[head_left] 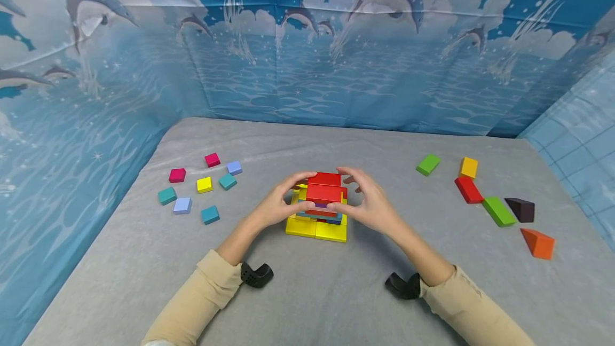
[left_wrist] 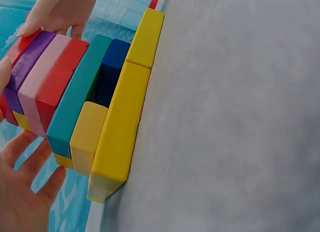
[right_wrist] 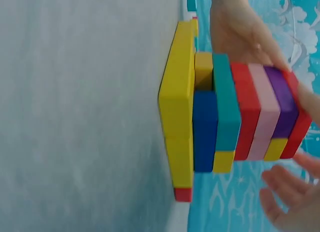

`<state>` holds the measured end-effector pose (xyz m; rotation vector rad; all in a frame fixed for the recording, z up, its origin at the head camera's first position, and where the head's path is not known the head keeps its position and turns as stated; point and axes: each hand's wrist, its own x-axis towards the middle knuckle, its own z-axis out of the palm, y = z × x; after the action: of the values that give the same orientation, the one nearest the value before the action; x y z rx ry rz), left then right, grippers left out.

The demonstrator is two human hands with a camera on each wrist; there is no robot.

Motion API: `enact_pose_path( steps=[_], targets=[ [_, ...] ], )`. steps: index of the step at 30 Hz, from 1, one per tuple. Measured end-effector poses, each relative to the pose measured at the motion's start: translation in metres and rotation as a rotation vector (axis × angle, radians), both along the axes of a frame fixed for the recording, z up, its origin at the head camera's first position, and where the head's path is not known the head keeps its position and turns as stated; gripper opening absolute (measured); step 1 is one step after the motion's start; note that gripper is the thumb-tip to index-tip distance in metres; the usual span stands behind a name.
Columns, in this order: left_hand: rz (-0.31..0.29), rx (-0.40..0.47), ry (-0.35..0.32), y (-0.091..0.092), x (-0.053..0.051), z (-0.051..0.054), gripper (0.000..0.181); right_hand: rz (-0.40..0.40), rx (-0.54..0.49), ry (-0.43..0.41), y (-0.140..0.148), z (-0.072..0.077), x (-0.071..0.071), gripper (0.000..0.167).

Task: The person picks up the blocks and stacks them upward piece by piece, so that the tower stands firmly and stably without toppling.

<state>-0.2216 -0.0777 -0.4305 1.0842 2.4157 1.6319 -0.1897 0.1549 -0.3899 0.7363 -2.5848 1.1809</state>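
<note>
A layered tower of coloured blocks stands between the two hands, with red blocks (head_left: 324, 193) on top. Beneath them come a purple block (left_wrist: 31, 64), pink (right_wrist: 264, 96), red, a teal block (left_wrist: 75, 101), then a dark blue block (right_wrist: 205, 127) beside a pale yellow one. Wide yellow blocks (head_left: 300, 227) form the base. My left hand (head_left: 275, 206) holds the left corners of the red top, thumb in front, index finger behind. On the right side my right hand (head_left: 376, 206) does likewise. The other fingers stay loosely spread; the far fingertips are partly hidden.
Several small blocks lie at left, among them a yellow block (head_left: 204, 185) and a teal block (head_left: 210, 214). At right are green (head_left: 498, 211), red (head_left: 468, 190) and yellow blocks, plus a dark wedge (head_left: 520, 210) and an orange wedge (head_left: 538, 243). Blue dolphin cloth (head_left: 307, 89) hangs behind.
</note>
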Motion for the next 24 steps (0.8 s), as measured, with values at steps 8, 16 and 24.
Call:
enact_pose_path(
  steps=[8,16,24],
  targets=[
    [-0.010,-0.012,0.027,0.000,0.000,0.003,0.056,0.122,-0.044,-0.058,0.004,-0.004,-0.008,0.063],
    [0.007,0.033,0.039,0.003,0.000,0.007,0.057,0.121,-0.055,-0.051,0.002,-0.002,-0.009,0.064],
    [0.014,0.043,0.050,0.004,-0.002,0.007,0.066,0.221,-0.052,-0.106,0.032,-0.001,-0.024,0.064]
  ],
)
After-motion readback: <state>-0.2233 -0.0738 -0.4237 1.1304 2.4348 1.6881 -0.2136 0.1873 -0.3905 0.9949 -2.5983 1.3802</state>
